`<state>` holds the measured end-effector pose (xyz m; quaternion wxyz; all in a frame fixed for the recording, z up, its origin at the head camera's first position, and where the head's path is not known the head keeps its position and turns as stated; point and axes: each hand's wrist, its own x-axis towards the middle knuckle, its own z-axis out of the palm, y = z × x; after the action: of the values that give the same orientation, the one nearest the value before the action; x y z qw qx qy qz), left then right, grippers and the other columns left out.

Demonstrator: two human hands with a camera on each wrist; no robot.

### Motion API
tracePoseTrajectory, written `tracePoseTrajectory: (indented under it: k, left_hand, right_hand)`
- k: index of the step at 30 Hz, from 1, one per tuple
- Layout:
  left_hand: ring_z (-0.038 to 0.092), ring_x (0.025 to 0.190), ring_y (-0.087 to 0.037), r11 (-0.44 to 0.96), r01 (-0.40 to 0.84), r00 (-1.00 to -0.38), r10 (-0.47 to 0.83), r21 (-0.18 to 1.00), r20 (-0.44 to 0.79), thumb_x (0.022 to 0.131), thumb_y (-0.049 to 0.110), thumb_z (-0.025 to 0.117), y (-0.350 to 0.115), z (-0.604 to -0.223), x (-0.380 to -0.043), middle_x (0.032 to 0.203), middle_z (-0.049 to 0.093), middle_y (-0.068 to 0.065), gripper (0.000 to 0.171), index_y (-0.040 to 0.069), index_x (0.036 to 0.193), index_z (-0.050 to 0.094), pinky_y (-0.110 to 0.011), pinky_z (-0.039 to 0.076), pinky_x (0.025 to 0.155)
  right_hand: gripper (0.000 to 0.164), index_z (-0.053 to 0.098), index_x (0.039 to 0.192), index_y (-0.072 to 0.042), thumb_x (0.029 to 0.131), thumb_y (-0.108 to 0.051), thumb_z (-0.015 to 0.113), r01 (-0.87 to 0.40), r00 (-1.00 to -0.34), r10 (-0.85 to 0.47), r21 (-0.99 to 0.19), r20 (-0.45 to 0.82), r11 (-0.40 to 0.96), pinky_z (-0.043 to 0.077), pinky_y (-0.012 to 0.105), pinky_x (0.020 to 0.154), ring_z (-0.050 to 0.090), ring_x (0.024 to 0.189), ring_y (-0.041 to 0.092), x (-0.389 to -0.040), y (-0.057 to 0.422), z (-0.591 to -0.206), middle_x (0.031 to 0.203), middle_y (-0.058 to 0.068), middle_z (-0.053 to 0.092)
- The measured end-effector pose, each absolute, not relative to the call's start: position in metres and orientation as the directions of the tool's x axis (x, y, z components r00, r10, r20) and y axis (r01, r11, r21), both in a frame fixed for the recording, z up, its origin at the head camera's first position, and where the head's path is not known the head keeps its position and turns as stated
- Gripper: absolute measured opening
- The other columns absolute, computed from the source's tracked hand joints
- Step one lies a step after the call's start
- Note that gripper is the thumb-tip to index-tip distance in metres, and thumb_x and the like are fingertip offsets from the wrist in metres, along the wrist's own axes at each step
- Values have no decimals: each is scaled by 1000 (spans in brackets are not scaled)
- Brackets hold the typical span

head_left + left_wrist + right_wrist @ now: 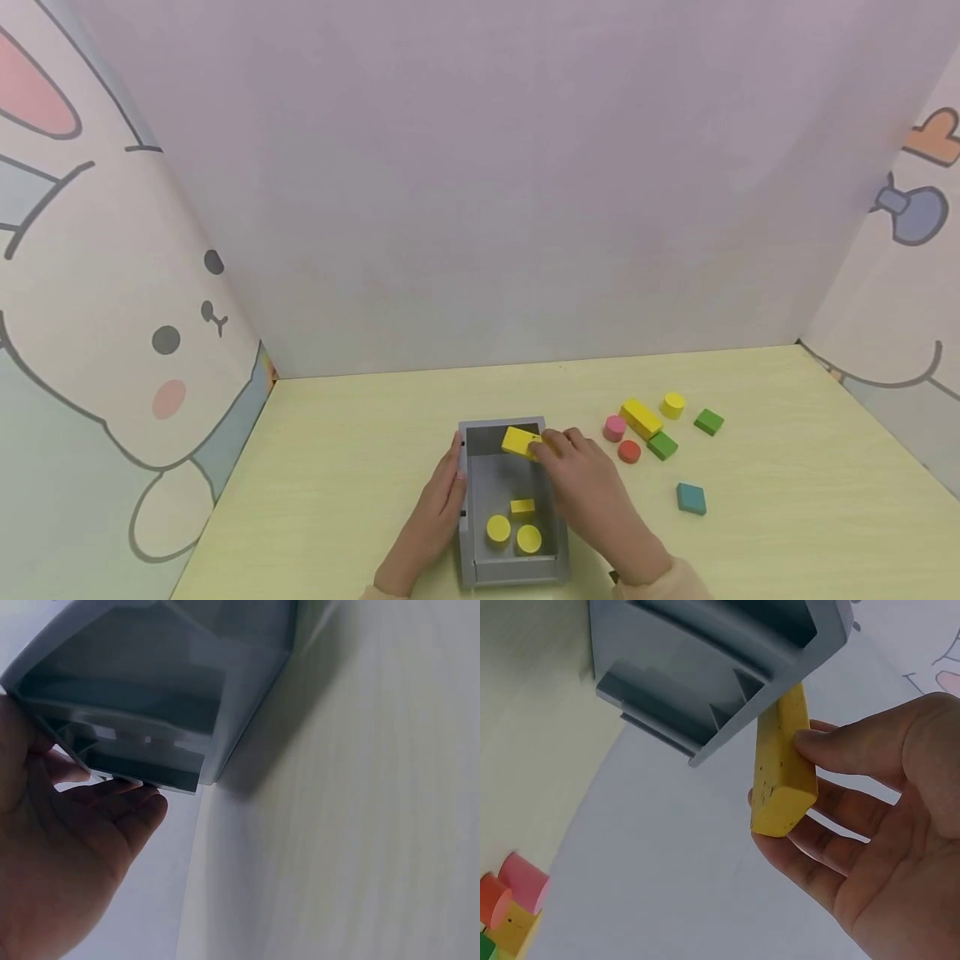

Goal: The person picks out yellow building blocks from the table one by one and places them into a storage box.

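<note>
A grey plastic box (513, 571) lies on the table with its open top facing up. Inside it are two yellow cylinders (498, 530) and a small yellow block (522, 507). My left hand (431, 512) holds the box's left side, fingers and thumb at its edge (142, 784). Over the box's far right corner, my right hand (588, 487) pinches a long yellow block (519, 442) between thumb and fingers. In the right wrist view this yellow block (784, 772) overlaps the box's edge, and small dark marks show on it.
Right of the box lie a pink cylinder (614, 428), a red disc (629, 452), a yellow block (641, 418), a yellow cylinder (672, 406), two green blocks (708, 422) and a teal block (691, 498). A pale wall (525, 208) stands behind the table (337, 467).
</note>
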<state>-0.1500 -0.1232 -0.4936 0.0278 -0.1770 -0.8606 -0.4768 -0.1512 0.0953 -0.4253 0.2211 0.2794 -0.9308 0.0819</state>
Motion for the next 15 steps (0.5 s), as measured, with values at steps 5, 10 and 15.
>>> tracePoseTrajectory:
  k: [5,10,15]
  left_hand:
    - [13,137,-25,469,347,-930,284,812,233,102,26,25,-123,-493,-150,154,15,-10,50,14,147,7,-53,21,111]
    - [14,137,-25,463,357,-927,283,811,246,102,26,25,-123,-494,-151,153,16,-11,50,12,147,9,-53,22,110]
    - [15,137,-24,476,346,-931,277,809,236,102,26,26,-123,-494,-151,153,17,-11,50,12,147,9,-52,23,110]
  right_hand:
    - [50,62,99,-11,54,1,78,-561,-768,-501,-43,399,826,56,37,73,52,89,25,-149,87,-425,103,10,62]
    - [46,62,101,-14,59,-2,77,-579,-770,-535,-31,348,814,56,38,78,52,92,25,-148,80,-427,105,8,61]
    - [43,63,100,-15,61,-3,75,-613,-744,-573,-9,344,790,56,38,79,52,90,24,-149,76,-432,103,7,62]
